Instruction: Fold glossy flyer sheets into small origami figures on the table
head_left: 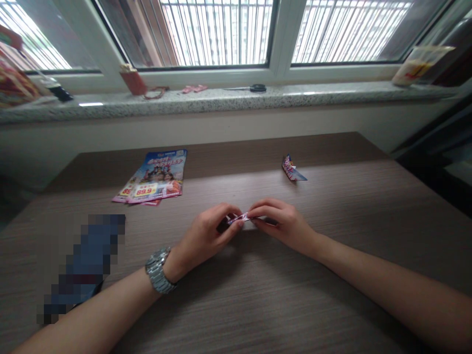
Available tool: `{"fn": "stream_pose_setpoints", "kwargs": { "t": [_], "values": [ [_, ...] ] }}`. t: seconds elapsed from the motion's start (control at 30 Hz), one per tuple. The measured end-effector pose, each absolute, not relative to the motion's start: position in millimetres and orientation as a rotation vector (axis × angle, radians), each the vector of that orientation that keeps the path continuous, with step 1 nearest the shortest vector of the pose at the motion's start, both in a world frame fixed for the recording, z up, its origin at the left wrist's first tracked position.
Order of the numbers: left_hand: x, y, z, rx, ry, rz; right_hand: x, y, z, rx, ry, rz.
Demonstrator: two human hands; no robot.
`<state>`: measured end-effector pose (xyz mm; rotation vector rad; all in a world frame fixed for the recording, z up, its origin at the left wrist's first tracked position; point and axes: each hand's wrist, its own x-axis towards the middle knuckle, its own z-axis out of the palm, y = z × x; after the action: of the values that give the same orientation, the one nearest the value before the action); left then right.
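Note:
Between my two hands is a small folded piece of printed paper [243, 217], pink and white, just above the middle of the wooden table. My left hand [212, 228], with a metal watch on its wrist, pinches the left end of the paper between thumb and fingers. The right end is gripped by the fingertips of my right hand [282, 221]. Farther back to the right lies a folded paper shape [291, 169] in blue and pink. A stack of printed flyers [158, 174] rests at the back left.
A pixelated dark blue object [92, 255] lies at the left of the table [350, 196]. Behind, the stone windowsill [221, 101] bears a red box [133, 81], pink pieces [194, 89], scissors [257, 88] and a plastic bag [415, 66].

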<state>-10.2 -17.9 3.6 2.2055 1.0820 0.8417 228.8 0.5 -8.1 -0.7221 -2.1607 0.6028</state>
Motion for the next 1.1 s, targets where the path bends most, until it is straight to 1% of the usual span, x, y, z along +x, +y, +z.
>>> {"fn": "stream_pose_setpoints", "kwargs": {
  "t": [0.23,0.47,0.57,0.63,0.87,1.1],
  "values": [
    [-10,-18,5,2.204,1.055,0.848,230,2,-13,-0.727,-2.142,0.582],
    [-12,-15,4,2.149,1.186,0.940,233,2,-8,-0.840,-2.049,0.317],
    [-13,-13,3,2.098,1.207,0.978,233,-1,-6,-0.882,-1.989,0.278],
    [-13,-13,2,2.061,1.195,1.008,232,-3,-6,-0.877,-1.976,0.360],
    [-11,-14,0,2.057,1.130,1.040,225,-7,-11,-0.914,-1.938,0.891],
    [-5,-20,4,2.146,1.073,0.969,222,-10,-13,-0.903,-1.800,1.159]
  ]
}}
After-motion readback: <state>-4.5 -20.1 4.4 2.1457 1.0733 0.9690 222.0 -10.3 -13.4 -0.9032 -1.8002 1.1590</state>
